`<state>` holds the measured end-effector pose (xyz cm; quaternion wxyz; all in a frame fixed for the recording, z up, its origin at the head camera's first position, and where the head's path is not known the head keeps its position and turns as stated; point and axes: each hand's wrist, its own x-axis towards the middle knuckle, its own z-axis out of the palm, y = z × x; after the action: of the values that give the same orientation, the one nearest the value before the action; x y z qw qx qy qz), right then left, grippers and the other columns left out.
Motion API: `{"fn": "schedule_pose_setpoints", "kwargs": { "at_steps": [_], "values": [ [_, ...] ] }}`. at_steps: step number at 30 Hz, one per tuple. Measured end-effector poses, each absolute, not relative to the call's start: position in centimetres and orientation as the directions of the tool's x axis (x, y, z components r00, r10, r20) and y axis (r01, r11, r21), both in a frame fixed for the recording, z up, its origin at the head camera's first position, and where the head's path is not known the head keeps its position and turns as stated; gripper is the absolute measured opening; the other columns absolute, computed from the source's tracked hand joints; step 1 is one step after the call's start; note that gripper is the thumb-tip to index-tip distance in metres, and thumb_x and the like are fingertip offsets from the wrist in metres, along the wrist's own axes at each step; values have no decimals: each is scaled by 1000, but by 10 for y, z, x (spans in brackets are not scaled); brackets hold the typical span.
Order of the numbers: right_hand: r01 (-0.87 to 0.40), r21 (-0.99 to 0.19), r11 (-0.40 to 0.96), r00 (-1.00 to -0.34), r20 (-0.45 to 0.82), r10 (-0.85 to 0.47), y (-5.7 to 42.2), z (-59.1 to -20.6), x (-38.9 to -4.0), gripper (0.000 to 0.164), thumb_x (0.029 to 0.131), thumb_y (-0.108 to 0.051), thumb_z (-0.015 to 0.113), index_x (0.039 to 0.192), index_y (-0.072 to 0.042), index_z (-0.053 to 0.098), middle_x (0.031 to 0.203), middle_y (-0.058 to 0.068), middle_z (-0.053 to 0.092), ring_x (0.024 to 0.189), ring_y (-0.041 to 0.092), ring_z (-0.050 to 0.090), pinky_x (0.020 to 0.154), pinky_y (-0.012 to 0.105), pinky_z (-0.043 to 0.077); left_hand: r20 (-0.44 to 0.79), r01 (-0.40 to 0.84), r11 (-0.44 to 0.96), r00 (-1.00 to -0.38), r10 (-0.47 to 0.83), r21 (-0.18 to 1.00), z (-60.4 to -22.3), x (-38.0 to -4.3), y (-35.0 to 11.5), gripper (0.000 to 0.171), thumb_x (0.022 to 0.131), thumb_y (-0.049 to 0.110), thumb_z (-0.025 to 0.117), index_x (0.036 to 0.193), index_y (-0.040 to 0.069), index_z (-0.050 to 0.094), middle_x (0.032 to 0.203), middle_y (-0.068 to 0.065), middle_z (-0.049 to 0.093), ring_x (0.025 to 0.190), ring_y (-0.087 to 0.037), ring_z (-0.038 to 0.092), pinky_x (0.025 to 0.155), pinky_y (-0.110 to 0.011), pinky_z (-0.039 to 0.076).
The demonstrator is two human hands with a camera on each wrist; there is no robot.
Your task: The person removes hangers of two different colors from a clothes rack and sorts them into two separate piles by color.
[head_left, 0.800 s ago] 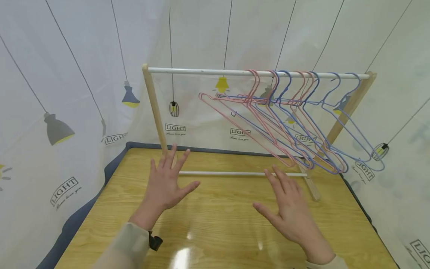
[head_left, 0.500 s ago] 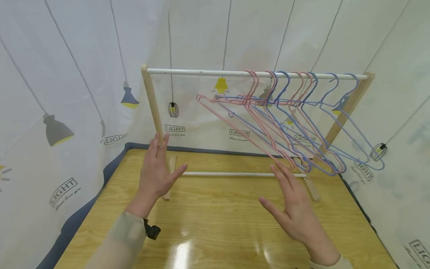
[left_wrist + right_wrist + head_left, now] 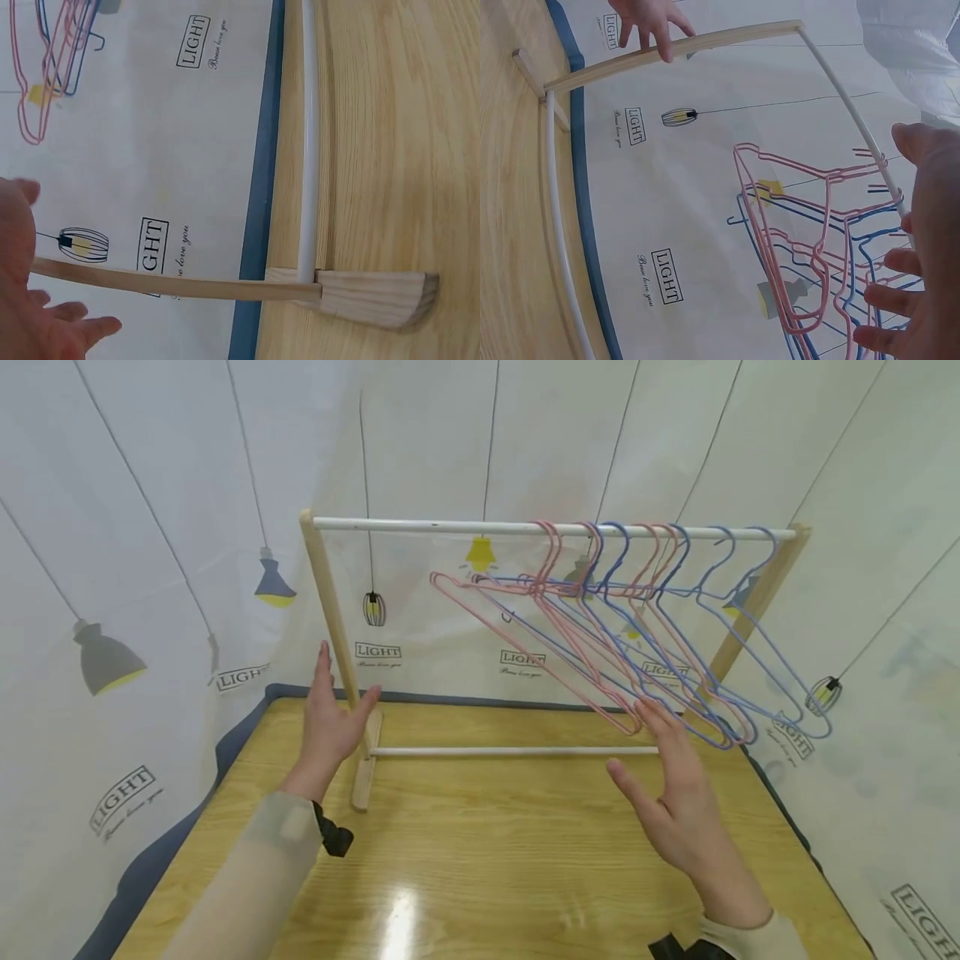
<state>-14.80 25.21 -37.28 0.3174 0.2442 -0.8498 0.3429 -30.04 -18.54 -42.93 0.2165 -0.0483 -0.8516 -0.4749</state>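
Note:
My left hand is beside the left wooden post of a clothes rack, thumb and fingers spread on either side of it. In the left wrist view that post runs between the thumb and the fingers, which stay straight and hold nothing. My right hand is spread and holds nothing; in the head view its fingertips overlap the lower corners of the hangers. Several pink hangers and blue hangers hang from the rack's white top bar, bunched towards the right.
The rack stands on a wood-grain table, with a white lower bar and wooden feet. A white curtain printed with lamps and lettering surrounds the table at the back and sides.
My left hand has moved left and up to the left post, turning edge-on. My right hand has shifted right, towards the hangers' lower corners. The rack sits slightly further left in the view.

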Motion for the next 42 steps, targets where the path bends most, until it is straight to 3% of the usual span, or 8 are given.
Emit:
{"fn": "schedule_pose_setpoints", "kwargs": {
  "at_steps": [5,11,18,29,39,42],
  "values": [
    [-597,-465,654,-714,679,-170,251,-375,-152,71,100,-10,71,163,-9,40,164,15,42,147,36,41,115,53,35,435,311,504,-889,-146,806,-434,-310,-185,66,113,16,51,171,26,21,156,-23,50,136,-45,55,102,-60,50],
    [-591,-496,636,-725,673,-148,251,-379,-158,66,102,-6,67,162,-8,41,158,13,50,136,38,52,112,38,39,453,295,571,-878,-155,766,-435,-314,-184,61,113,9,46,169,23,26,135,-29,64,108,-42,70,83,-56,58],
    [-561,-575,595,-756,650,-85,250,-384,-167,60,100,-3,70,155,0,48,146,18,58,131,34,55,105,20,41,476,295,610,-865,-156,735,-440,-316,-182,67,110,5,50,169,24,26,128,-32,66,104,-43,71,79,-55,59],
    [-531,-713,458,-831,546,-112,242,-396,-188,44,108,-2,59,150,8,51,138,22,65,125,39,63,99,16,47,462,286,611,-874,-149,738,-441,-316,-183,65,110,4,51,168,25,29,122,-32,68,90,-40,72,70,-52,60],
    [-513,-816,266,-854,515,-67,229,-395,-202,37,112,1,47,147,12,52,137,28,64,122,12,67,100,28,51,472,271,649,-868,-154,710,-443,-317,-182,67,109,5,51,169,18,24,106,-29,70,81,-38,71,68,-51,57],
    [-521,-817,247,-849,526,-50,225,-395,-204,37,112,4,43,146,14,51,136,30,64,121,10,67,100,29,51,479,275,651,-864,-156,708,-442,-316,-181,66,109,4,51,169,16,25,104,-29,70,81,-39,71,68,-51,57]
  ]
}}
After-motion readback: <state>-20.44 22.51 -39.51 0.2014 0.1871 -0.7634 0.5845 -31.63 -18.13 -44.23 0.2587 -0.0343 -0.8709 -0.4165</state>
